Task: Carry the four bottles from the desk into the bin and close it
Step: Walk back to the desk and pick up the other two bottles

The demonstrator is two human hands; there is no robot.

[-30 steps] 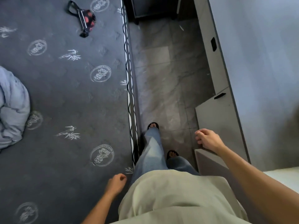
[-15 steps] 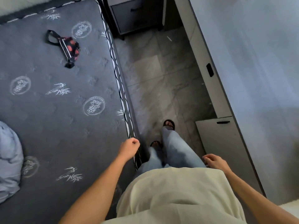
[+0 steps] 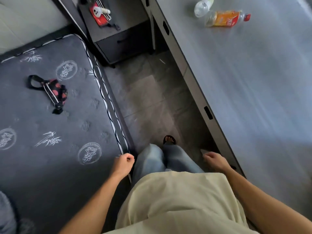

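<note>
Our left hand [image 3: 124,163] and right hand [image 3: 216,160] hang empty, fingers loosely curled, over the floor strip [image 3: 152,102] beside the worktop [image 3: 253,98] edge. The orange bottle [image 3: 226,18] and clear bottle [image 3: 202,5] sit at the worktop's far end.

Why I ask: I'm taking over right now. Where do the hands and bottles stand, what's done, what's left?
Left hand: loosely curled, empty.
Right hand: relaxed, empty, beside the desk.
Two bottles show at the desk's far end: an orange-labelled bottle on its side, a clear bottle next to it. Other bottles and bin: out of view.
Done: unclear; no bottle in hand.
Left: fetch these two, bin them, close it.
</note>
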